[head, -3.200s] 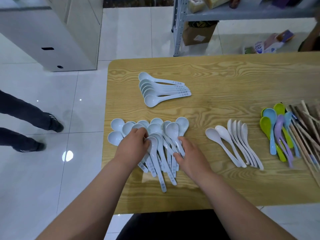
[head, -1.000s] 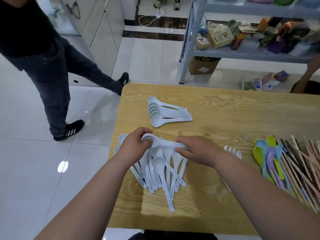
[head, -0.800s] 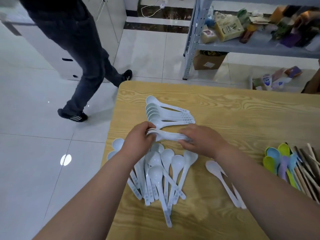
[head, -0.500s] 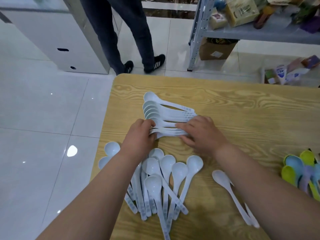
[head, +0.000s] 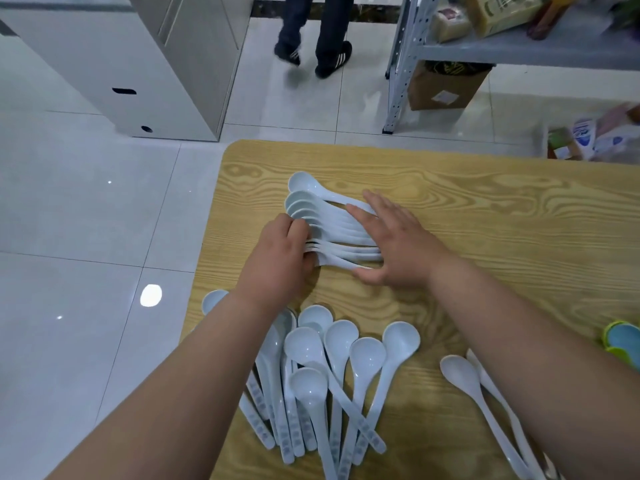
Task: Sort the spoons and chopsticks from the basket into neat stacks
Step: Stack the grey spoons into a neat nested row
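The table [head: 485, 209] carries a loose pile of white spoons [head: 332, 368] at its near edge. Beyond the pile lies a nested spoon stack [head: 322, 216], bowls left, handles right. The right hand [head: 398, 244] lies flat on the handles, fingers spread. The left hand [head: 277, 261] curls its fingers round the nearest bowls.

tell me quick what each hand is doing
Left hand: grips the stacked white spoons at their bowls.
Right hand: open, pressing flat on their handles.
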A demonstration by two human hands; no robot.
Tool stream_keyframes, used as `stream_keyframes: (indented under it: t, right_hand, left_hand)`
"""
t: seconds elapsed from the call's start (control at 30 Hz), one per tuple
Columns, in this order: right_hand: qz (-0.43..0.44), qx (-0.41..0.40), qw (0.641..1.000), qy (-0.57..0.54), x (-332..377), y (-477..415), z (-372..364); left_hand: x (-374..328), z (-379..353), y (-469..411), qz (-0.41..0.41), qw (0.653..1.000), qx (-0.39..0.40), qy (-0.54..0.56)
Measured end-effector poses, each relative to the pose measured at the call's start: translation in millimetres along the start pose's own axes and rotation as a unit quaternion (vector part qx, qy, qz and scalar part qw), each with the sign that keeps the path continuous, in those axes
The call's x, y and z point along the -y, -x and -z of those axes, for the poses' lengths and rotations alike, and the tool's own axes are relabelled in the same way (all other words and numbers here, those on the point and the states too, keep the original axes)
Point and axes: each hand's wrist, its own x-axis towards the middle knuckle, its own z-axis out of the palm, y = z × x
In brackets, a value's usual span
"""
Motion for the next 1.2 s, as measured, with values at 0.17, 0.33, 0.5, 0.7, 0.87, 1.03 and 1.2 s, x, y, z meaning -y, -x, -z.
stream_keyframes:
  t: [0.17,0.33,0.5,0.7,0.87,1.03,1.2]
  right_hand:
    - [0.025,-0.081,0.996,0.002,-1,-4,-9]
    - [0.063,-0.147,0.987,0.01,-1,0,-20]
    - [0.022,-0.153,0.988,0.017,-5,4,-21]
    - [0.01,-0.184,0.983,0.008,0,10,-30]
    - [0.009,-0.191,0.981,0.026,8,12,-35]
    - [0.0,-0.146,0.989,0.018,15,11,-42]
    - [-0.001,-0.13,0.991,0.026,23,9,-44]
  left_hand:
    - [5,2,-11,0.012,1.0,-0.003,-0.019]
    - [13,10,-28,0.071,0.989,0.105,0.08]
    - [16,6,-29,0.025,0.991,0.11,0.075]
    - [13,0,-22,-0.027,0.993,0.11,0.041]
    - [14,-1,-19,-0.051,0.992,0.101,-0.047]
    - [16,1,-10,-0.065,0.991,0.095,-0.062]
    - [15,0,-7,-0.09,0.986,0.096,-0.106]
